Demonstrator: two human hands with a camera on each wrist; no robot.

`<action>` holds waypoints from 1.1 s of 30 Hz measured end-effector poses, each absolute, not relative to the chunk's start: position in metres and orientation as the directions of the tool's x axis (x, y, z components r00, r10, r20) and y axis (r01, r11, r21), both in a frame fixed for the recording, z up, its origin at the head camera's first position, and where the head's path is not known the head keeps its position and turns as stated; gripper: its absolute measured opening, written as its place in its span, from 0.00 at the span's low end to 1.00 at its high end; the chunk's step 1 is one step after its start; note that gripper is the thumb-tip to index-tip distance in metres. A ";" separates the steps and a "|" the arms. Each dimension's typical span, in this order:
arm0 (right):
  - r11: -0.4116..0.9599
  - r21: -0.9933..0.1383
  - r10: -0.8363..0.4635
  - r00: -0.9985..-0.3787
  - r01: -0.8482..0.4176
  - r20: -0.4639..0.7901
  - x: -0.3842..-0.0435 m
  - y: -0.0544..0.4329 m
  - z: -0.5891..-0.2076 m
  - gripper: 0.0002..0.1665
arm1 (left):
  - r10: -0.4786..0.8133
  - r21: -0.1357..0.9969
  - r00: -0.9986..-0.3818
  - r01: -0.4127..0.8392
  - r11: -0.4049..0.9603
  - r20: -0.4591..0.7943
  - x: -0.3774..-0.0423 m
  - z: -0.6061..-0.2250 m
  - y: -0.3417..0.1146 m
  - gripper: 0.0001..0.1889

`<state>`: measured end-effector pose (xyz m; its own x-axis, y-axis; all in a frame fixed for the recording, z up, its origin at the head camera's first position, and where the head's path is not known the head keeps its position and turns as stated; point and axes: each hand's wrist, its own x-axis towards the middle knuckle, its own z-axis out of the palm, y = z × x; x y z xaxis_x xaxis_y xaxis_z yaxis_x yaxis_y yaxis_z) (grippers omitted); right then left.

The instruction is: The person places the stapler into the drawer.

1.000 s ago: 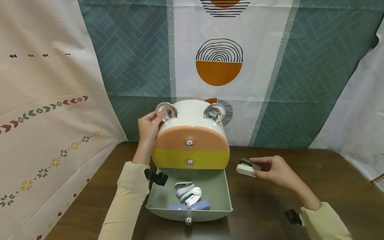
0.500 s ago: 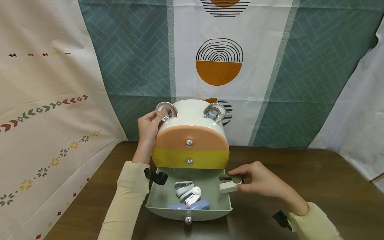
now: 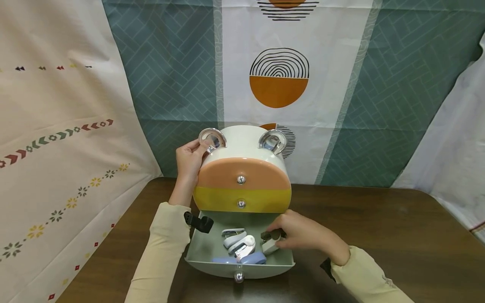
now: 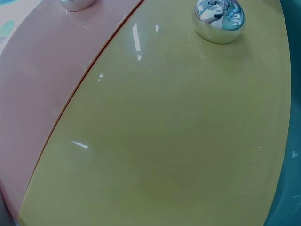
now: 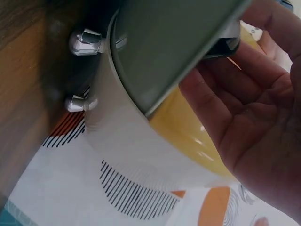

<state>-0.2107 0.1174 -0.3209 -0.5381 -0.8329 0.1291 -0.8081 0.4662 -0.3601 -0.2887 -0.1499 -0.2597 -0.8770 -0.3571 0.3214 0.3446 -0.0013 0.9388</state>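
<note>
My left hand (image 3: 188,162) grips the left silver ring (image 3: 212,139) on top of a small rounded drawer cabinet (image 3: 242,141). Low in front, the cabinet's green drawer (image 3: 201,250) is pulled out. Over the right part of that drawer, my right hand (image 3: 303,233) pinches a dark green and white mini stapler (image 3: 270,245) between thumb and fingers. To its left lie a pale stapler (image 3: 233,237), a white stapler (image 3: 244,248) and a blue stapler (image 3: 253,258). In the right wrist view, the drawer's side partly hides the held stapler (image 5: 223,47).
The orange drawer (image 3: 219,174) and yellow drawer (image 3: 217,200) are closed, each with a silver knob. The cabinet stands on a dark wooden table (image 3: 379,227). Patterned cloths hang behind and at both sides.
My right hand has carried the green and white stapler leftward from beside the cabinet and down into the open drawer. My left hand has stayed on the ring.
</note>
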 end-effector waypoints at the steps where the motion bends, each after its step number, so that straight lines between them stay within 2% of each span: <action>1: 0.473 -0.359 -0.833 -0.541 -0.805 0.115 -0.212 0.115 -0.322 0.14 | -0.356 0.938 -0.877 0.346 0.002 0.324 -0.289 -0.259 -0.150 0.17; 6: 0.493 -0.361 -0.828 -0.554 -0.792 0.085 -0.216 0.107 -0.324 0.13 | -0.351 0.937 -0.876 0.350 0.013 0.332 -0.289 -0.258 -0.148 0.17; 17: 0.484 -0.320 -0.837 -0.537 -0.815 0.102 -0.225 0.097 -0.336 0.14 | -0.364 0.941 -0.877 0.337 -0.003 0.313 -0.289 -0.259 -0.150 0.17; 25: 0.536 -0.275 -0.802 -0.583 -0.798 0.127 -0.224 0.089 -0.350 0.16 | -0.364 0.940 -0.876 0.342 -0.008 0.316 -0.288 -0.259 -0.150 0.17; 33: 0.557 -0.221 -0.786 -0.594 -0.800 0.169 -0.219 0.082 -0.357 0.14 | -0.368 0.944 -0.879 0.331 -0.009 0.304 -0.288 -0.260 -0.150 0.17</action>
